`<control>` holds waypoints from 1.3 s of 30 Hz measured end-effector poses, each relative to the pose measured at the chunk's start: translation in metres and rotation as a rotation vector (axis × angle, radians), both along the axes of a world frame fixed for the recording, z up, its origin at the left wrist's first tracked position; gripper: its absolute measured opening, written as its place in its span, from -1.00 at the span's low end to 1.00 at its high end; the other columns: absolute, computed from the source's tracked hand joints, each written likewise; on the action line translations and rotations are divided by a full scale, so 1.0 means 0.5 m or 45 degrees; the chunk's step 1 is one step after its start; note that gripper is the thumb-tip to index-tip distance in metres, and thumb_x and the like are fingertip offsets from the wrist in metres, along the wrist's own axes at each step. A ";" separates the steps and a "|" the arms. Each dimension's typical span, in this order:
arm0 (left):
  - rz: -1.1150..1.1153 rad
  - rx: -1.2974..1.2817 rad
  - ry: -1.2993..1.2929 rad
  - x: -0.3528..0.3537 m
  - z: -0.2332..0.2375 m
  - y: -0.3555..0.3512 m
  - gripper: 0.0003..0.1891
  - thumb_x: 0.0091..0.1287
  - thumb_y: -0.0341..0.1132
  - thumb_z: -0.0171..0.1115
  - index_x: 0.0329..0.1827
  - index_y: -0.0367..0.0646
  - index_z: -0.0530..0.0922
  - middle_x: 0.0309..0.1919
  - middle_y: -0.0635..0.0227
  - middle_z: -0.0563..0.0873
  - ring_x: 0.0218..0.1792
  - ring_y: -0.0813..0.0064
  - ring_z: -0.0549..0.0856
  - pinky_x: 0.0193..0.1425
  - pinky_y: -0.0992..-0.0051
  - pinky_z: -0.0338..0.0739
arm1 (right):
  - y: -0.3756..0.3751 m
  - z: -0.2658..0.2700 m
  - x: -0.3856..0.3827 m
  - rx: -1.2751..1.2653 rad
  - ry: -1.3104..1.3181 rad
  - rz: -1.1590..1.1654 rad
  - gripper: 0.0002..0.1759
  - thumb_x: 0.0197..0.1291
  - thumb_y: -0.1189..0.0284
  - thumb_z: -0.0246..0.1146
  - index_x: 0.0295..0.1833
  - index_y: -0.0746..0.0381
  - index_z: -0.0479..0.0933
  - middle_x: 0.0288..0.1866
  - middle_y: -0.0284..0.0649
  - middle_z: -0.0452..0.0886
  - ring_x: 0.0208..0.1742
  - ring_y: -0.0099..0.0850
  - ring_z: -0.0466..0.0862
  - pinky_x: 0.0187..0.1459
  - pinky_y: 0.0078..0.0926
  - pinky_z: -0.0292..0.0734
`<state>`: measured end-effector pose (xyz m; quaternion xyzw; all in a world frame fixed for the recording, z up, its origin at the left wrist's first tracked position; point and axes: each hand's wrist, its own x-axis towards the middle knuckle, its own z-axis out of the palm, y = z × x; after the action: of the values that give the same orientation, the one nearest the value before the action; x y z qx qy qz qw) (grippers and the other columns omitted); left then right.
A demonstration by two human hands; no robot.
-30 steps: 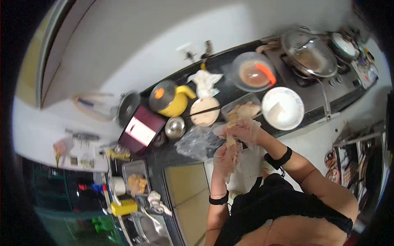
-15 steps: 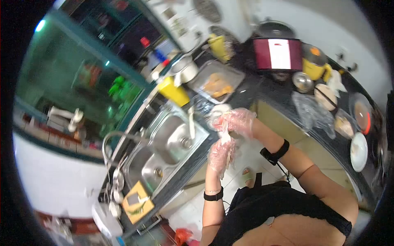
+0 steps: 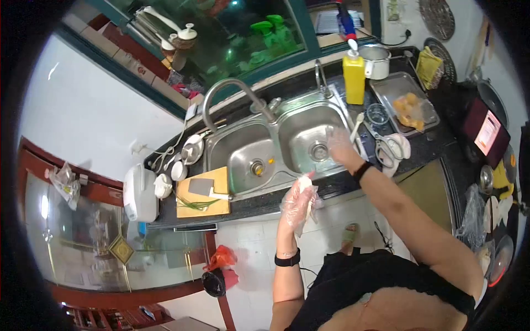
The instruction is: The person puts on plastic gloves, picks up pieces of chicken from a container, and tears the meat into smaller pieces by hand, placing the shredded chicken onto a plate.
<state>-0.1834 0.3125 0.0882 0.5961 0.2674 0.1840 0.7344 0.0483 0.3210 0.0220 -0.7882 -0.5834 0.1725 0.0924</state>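
Note:
My left hand (image 3: 298,203), in a clear plastic glove, is closed around a pale, whitish strip (image 3: 305,183) with a pinkish tip, in front of the sink's edge. I cannot tell what kind of thing it is. My right hand (image 3: 342,148), also gloved and slightly blurred, reaches over the right sink basin (image 3: 298,129) with its fingers stretched out and nothing seen in them. To its right, scissors (image 3: 385,150) lie on the counter against a whitish bundle (image 3: 402,146). A white-handled utensil (image 3: 357,126) rests at the basin's right rim.
A cleaver (image 3: 201,187) and green onions (image 3: 197,204) lie on a wooden board (image 3: 220,179) left of the sink. Behind the right basin's corner stand a yellow bottle (image 3: 354,80), a glass bowl (image 3: 377,114) and a tray (image 3: 386,88) of orange-yellow food. The faucet (image 3: 234,83) arches over the basins.
My view has swung left toward the sink. My right hand has parted from the left hand and moved over the right basin. The left hand still holds the pale strip.

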 end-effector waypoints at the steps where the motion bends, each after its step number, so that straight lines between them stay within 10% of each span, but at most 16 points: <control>1: 0.010 0.053 -0.040 -0.007 -0.007 0.005 -0.59 0.32 -0.30 0.01 0.22 -0.18 0.28 -0.56 0.50 0.45 -0.56 0.71 0.40 -0.52 0.70 0.32 | 0.010 -0.010 -0.001 0.107 0.008 -0.056 -0.55 0.05 0.29 0.17 0.00 0.35 0.41 -0.10 0.05 0.53 -0.04 -0.15 0.54 0.00 -0.38 0.43; 4: 0.029 0.010 -0.094 -0.025 -0.035 0.011 -0.46 0.32 -0.31 0.01 0.35 -0.11 0.11 -0.56 0.51 0.44 -0.56 0.73 0.40 -0.54 0.73 0.32 | -0.013 -0.026 -0.040 0.365 0.047 -0.209 -0.46 -0.05 0.20 0.26 -0.04 0.40 0.45 -0.31 0.07 0.59 -0.28 -0.11 0.61 -0.19 -0.36 0.50; 6: 0.082 0.007 -0.135 -0.008 -0.025 0.027 -0.40 0.32 -0.33 0.00 0.39 -0.05 0.00 -0.57 0.51 0.43 -0.56 0.73 0.41 -0.55 0.72 0.33 | -0.048 0.011 -0.062 0.424 0.532 -0.193 -0.56 0.06 0.29 0.23 -0.03 0.40 0.46 -0.26 -0.01 0.61 -0.27 -0.16 0.62 -0.18 -0.41 0.51; 8: 0.077 0.086 -0.059 -0.009 -0.026 0.036 -0.36 0.32 -0.35 0.00 0.41 -0.01 -0.07 -0.56 0.52 0.42 -0.56 0.73 0.42 -0.55 0.72 0.34 | -0.069 0.020 -0.079 0.222 1.772 -0.083 -0.59 0.11 0.26 0.23 -0.02 0.33 0.46 -0.26 -0.20 0.59 -0.24 -0.40 0.58 -0.14 -0.46 0.48; 11: 0.090 0.096 -0.060 -0.005 -0.017 0.037 -0.37 0.32 -0.36 -0.01 0.41 -0.03 -0.07 -0.55 0.54 0.41 -0.55 0.73 0.41 -0.51 0.73 0.34 | -0.105 0.100 -0.126 0.015 2.077 -0.069 -0.57 0.16 0.24 0.19 0.02 0.34 0.43 -0.15 -0.27 0.55 -0.13 -0.48 0.53 -0.04 -0.48 0.43; 19: -0.048 0.237 0.024 0.017 -0.013 0.040 -0.35 0.30 -0.33 0.08 0.39 -0.11 -0.02 -0.19 0.57 0.46 -0.36 0.79 0.37 -0.25 0.79 0.33 | -0.108 0.073 -0.130 0.069 2.123 0.097 -0.50 0.12 0.36 0.21 0.13 0.39 0.34 -0.04 -0.20 0.50 -0.03 -0.48 0.49 0.04 -0.52 0.37; 39: -0.078 0.250 -0.023 0.031 -0.031 0.035 -0.39 0.31 -0.30 0.07 0.38 -0.10 0.03 -0.30 0.61 0.46 -0.46 0.79 0.34 -0.40 0.76 0.28 | -0.112 0.086 -0.132 0.285 2.022 -0.024 -0.59 0.04 0.36 0.26 0.00 0.33 0.49 -0.06 -0.22 0.55 -0.03 -0.47 0.50 0.05 -0.52 0.34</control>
<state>-0.1679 0.3301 0.0728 0.6714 0.2232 0.1921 0.6801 -0.0177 0.2652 0.0651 -0.4211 -0.3505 0.6216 0.5599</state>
